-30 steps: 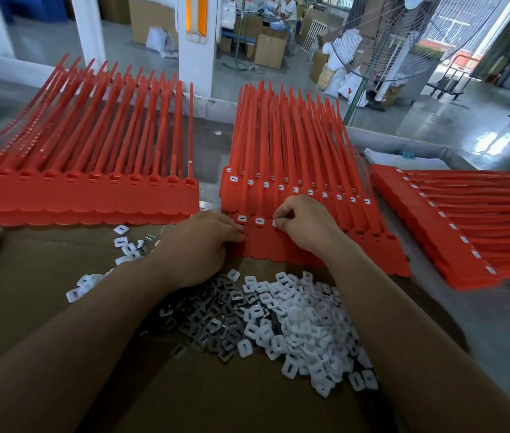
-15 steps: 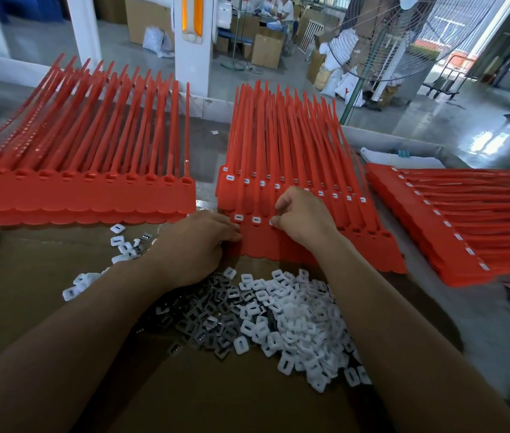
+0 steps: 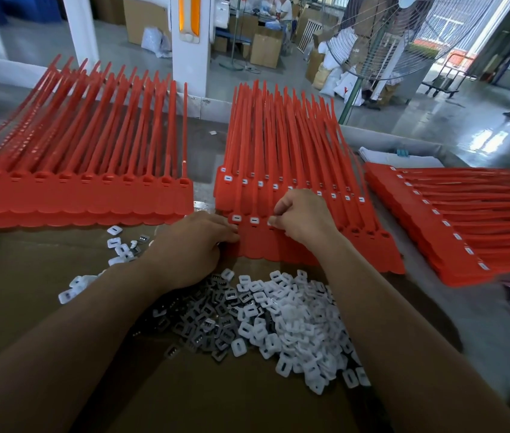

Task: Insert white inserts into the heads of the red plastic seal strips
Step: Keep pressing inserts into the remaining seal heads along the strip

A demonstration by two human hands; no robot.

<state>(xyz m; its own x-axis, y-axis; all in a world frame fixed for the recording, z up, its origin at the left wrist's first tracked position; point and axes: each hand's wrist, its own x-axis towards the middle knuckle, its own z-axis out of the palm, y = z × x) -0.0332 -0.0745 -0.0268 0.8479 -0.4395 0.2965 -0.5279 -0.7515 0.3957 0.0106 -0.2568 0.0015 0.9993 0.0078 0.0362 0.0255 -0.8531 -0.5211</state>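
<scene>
Mid-frame, the right hand (image 3: 302,214) is pinching a white insert (image 3: 270,222) into the front seal strips' (image 3: 278,248) third head, just right of the left hand (image 3: 195,245), whose extended fingers are pressing there.

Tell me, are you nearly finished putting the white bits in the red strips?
Not nearly. Done: the right stack and the middle batch show white inserts in the back rows; the front row has two. In hand: the right hand pinches a third insert at the next head, the left hand resting on that row. Left: that row's other heads, the left batch of empty heads, and a big insert pile.
</scene>
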